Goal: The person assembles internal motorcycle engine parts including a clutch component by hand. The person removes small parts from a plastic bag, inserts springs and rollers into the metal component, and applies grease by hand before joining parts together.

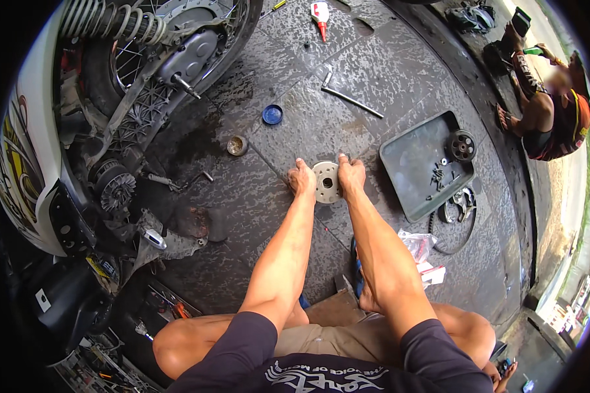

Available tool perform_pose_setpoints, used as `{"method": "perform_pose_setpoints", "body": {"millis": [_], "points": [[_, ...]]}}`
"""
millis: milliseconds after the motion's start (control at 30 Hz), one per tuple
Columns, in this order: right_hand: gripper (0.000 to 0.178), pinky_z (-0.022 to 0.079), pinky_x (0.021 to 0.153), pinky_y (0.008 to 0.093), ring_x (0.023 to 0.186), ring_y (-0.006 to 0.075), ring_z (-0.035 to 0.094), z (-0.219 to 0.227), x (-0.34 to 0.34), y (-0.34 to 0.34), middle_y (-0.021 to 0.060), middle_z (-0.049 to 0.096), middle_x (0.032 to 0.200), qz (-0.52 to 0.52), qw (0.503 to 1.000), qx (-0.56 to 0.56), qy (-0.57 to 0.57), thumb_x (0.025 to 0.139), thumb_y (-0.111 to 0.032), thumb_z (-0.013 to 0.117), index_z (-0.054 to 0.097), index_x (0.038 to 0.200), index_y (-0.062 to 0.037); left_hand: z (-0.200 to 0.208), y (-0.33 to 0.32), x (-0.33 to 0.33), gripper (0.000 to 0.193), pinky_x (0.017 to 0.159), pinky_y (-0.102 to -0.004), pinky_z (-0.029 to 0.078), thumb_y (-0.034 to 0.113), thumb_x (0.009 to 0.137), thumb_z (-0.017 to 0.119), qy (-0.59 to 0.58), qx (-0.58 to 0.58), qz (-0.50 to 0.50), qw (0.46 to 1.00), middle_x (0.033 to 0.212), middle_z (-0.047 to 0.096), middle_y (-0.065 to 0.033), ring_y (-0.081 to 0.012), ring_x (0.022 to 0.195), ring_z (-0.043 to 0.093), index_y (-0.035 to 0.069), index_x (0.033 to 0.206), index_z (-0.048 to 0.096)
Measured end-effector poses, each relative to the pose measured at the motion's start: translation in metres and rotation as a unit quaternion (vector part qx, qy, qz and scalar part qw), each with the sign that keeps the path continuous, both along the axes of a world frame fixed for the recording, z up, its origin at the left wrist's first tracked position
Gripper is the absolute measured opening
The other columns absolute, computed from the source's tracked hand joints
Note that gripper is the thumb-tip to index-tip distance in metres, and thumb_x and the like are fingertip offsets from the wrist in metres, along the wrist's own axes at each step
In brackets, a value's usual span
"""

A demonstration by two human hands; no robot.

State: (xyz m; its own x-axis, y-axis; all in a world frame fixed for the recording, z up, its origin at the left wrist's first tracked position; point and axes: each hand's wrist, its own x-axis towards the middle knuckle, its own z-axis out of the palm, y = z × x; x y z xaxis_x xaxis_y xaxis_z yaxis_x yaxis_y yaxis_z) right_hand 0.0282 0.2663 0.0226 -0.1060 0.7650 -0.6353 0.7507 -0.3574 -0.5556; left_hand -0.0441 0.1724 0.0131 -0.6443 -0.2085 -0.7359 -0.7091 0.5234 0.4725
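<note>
A pale round metal plate (322, 194), with a ring of small holes and a dark central hole, is gripped between my two hands above the floor. My left hand (301, 179) has its fingers closed round the plate's left edge. On the opposite edge, my right hand (352, 175) holds it the same way. The underside of the plate and most of my fingertips are hidden. Beyond my left hand lie a small round tin (236, 145) with brownish contents and a blue lid (272, 114).
A grey tray (392, 171) with small fasteners and a drum-like part (462, 145) lies right of my hands. A partly stripped motorbike (157, 92) fills the left. An L-shaped wrench (354, 98) and a white bottle (319, 14) lie farther away. Another person (560, 121) sits far right.
</note>
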Motion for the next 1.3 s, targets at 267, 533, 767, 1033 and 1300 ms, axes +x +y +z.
{"method": "perform_pose_setpoints", "body": {"millis": [267, 533, 767, 1033, 1300], "points": [[0.067, 0.045, 0.105, 0.0445, 0.124, 0.0410, 0.059, -0.012, 0.035, -0.008, 0.0299, 0.063, 0.127, 0.036, 0.999, -0.014, -0.024, 0.088, -0.046, 0.065, 0.059, 0.129, 0.0059, -0.006, -0.018, 0.040, 0.064, 0.099, -0.0458, 0.046, 0.049, 0.100, 0.050, -0.001, 0.037, 0.038, 0.999, 0.124, 0.063, -0.0304, -0.0398, 0.118, 0.060, -0.012, 0.117, 0.061], [0.057, 0.046, 0.103, 0.0459, 0.120, 0.0417, 0.061, 0.009, 0.027, -0.013, 0.0274, 0.065, 0.124, 0.060, 0.995, -0.023, -0.073, 0.089, -0.045, 0.063, 0.063, 0.125, -0.0002, 0.009, -0.015, 0.045, 0.064, 0.105, -0.0435, 0.046, 0.044, 0.103, 0.044, -0.048, 0.019, 0.205, 0.977, 0.134, 0.058, -0.0302, -0.0389, 0.126, 0.058, -0.014, 0.127, 0.058], [0.058, 0.046, 0.102, 0.0462, 0.120, 0.0426, 0.061, 0.014, 0.021, -0.013, 0.0294, 0.065, 0.123, 0.093, 0.993, -0.013, -0.075, 0.090, -0.044, 0.061, 0.062, 0.128, 0.0006, 0.006, -0.017, 0.047, 0.063, 0.107, -0.0434, 0.044, 0.043, 0.101, 0.044, -0.043, -0.010, 0.214, 0.976, 0.134, 0.058, -0.0308, -0.0386, 0.126, 0.057, -0.014, 0.124, 0.061], [0.053, 0.048, 0.094, 0.0493, 0.109, 0.0458, 0.064, 0.002, 0.024, -0.021, 0.0304, 0.068, 0.111, 0.087, 0.993, 0.054, -0.067, 0.092, -0.040, 0.060, 0.060, 0.122, 0.0024, -0.013, -0.016, 0.054, 0.057, 0.102, -0.0480, 0.044, 0.038, 0.098, 0.042, 0.043, -0.087, 0.168, 0.981, 0.121, 0.063, -0.0327, -0.0454, 0.116, 0.059, -0.012, 0.115, 0.064], [0.047, 0.050, 0.082, 0.0497, 0.089, 0.0437, 0.067, -0.004, 0.025, -0.022, 0.0242, 0.069, 0.088, 0.101, 0.988, 0.107, -0.048, 0.093, -0.038, 0.060, 0.056, 0.119, 0.0014, -0.024, -0.019, 0.063, 0.046, 0.094, -0.0535, 0.042, 0.031, 0.097, 0.038, 0.110, -0.140, 0.098, 0.979, 0.111, 0.065, -0.0306, -0.0488, 0.106, 0.059, -0.007, 0.101, 0.065]]}}
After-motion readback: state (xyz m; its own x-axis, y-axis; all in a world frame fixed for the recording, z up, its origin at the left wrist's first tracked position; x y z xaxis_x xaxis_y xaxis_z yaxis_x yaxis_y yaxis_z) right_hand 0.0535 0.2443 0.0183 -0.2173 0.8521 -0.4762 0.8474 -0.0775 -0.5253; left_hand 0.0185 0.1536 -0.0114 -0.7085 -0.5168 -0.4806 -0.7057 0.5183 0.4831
